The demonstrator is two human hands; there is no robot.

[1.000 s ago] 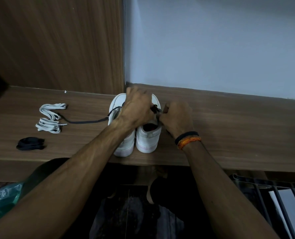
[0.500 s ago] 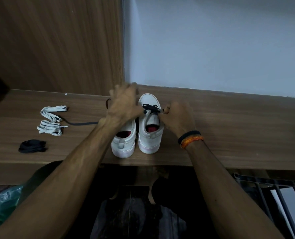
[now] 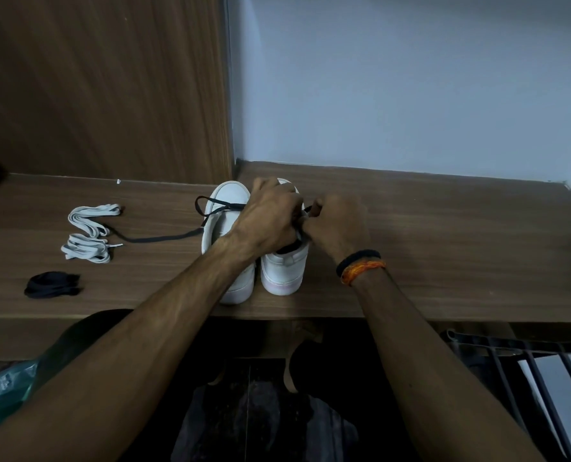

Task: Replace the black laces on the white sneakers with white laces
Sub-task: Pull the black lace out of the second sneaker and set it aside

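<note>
White laces (image 3: 89, 231) lie bundled at the left of my wooden shelf (image 3: 444, 248), a loose black lace (image 3: 164, 238) trails to the sneakers (image 3: 282, 268), where my left hand (image 3: 270, 218) and right hand (image 3: 339, 225) both curl, pinching it.

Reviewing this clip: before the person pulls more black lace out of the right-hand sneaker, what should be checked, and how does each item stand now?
1. Both hands on the right-hand sneaker: ok; left hand and right hand meet over its lacing.
2. Grip on the black lace: cannot tell; fingers hide it.
3. Loose lace free to run: ok; it trails over the left-hand sneaker onto the shelf.
4. White laces at hand: ok; two bundles left of the sneakers.
5. Removed lace set aside: ok; black bundle near the shelf's front edge.
</note>
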